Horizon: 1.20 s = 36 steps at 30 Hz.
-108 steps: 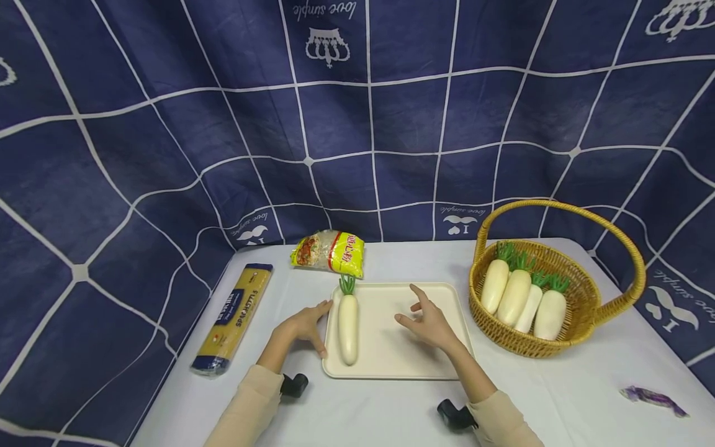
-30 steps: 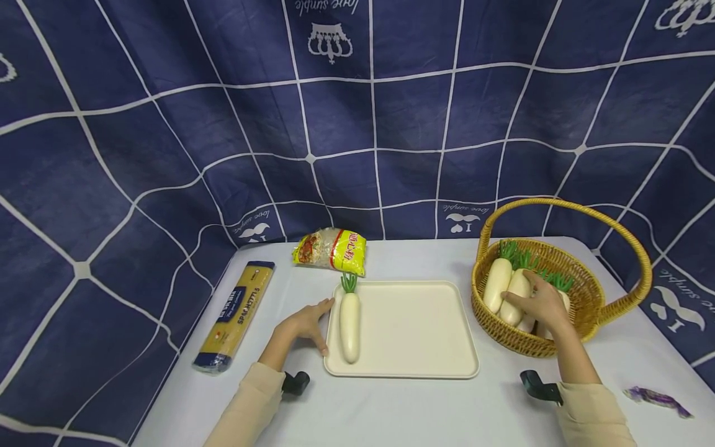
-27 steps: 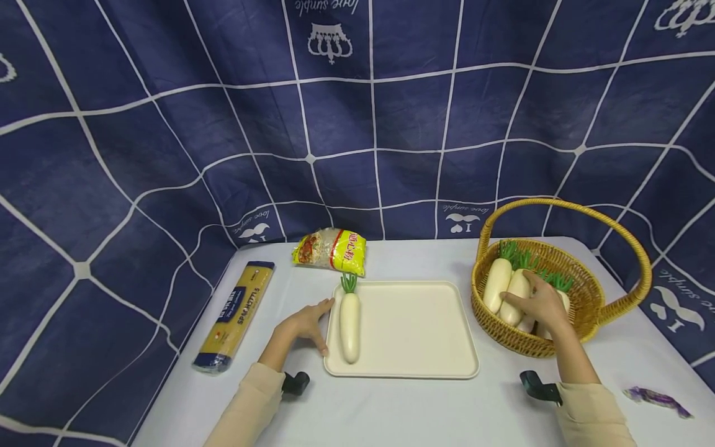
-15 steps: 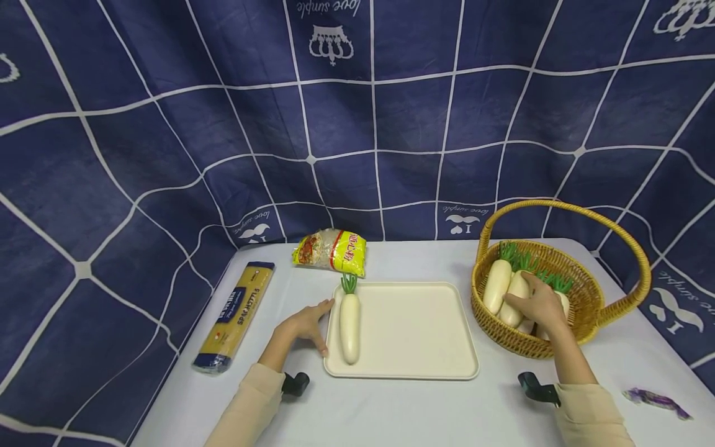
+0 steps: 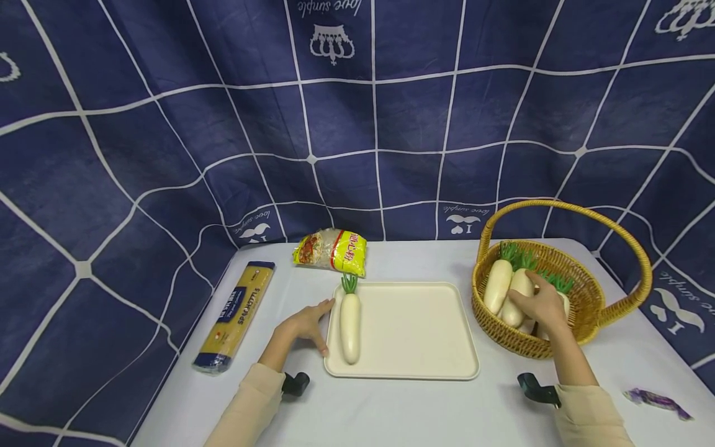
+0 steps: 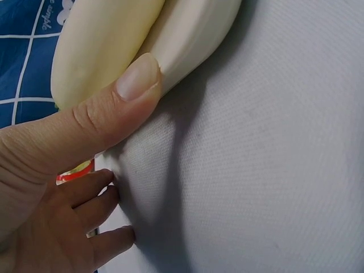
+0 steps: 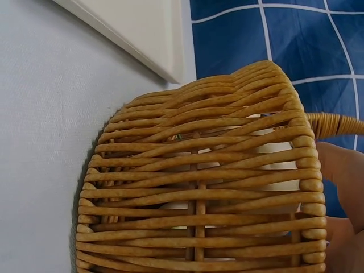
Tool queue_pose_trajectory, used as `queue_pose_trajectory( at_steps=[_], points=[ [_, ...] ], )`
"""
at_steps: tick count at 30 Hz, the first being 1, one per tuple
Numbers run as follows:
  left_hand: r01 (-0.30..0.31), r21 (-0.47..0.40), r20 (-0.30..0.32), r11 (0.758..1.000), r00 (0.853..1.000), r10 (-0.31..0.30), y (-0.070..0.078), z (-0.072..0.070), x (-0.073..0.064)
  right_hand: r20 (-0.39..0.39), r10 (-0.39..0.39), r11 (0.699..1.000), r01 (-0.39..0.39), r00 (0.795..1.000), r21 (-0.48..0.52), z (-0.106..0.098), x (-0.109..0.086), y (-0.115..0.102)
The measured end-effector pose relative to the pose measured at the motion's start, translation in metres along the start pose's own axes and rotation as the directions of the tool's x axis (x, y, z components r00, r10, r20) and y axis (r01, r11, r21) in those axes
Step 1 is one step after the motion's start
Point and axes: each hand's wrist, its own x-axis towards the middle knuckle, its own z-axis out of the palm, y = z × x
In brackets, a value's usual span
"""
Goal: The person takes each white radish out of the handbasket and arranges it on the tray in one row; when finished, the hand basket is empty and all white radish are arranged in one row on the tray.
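My left hand [image 5: 304,324] rests at the left edge of a cream tray [image 5: 413,332], its thumb [image 6: 139,77] touching the rim and its other fingers loosely spread. Near that hand, a white radish [image 5: 350,329] with a green top lies lengthwise on the tray. On the right, my right hand [image 5: 543,306] reaches into a wicker basket [image 5: 583,323] and grips another white radish [image 5: 521,284] between thumb and fingers. Several more radishes lie beside it, some partly covered by the hand. The basket's woven side hides most of this grip in the right wrist view.
The basket's tall arched handle [image 5: 564,205] rises over its opening. A spaghetti pack [image 5: 234,316] lies far left, and a yellow noodle bag [image 5: 331,250] sits behind the tray. A purple wrapped piece [image 5: 658,400] lies at front right. A blue curtain [image 5: 413,118] hangs behind.
My right hand has moved from above the tray to the basket on the right and taken hold of a radish, shifting only slightly in the last second. The left hand stays put.
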Motion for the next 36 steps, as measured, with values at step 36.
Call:
queue_pose_trajectory(
  at_steps=[36],
  points=[
    [-0.013, 0.0, 0.0, 1.0, 1.0, 0.013, 0.001, -0.001, -0.001, -0.079, -0.14, 0.969, 0.153, 0.987, 0.191, -0.012, -0.012, -0.023]
  ],
)
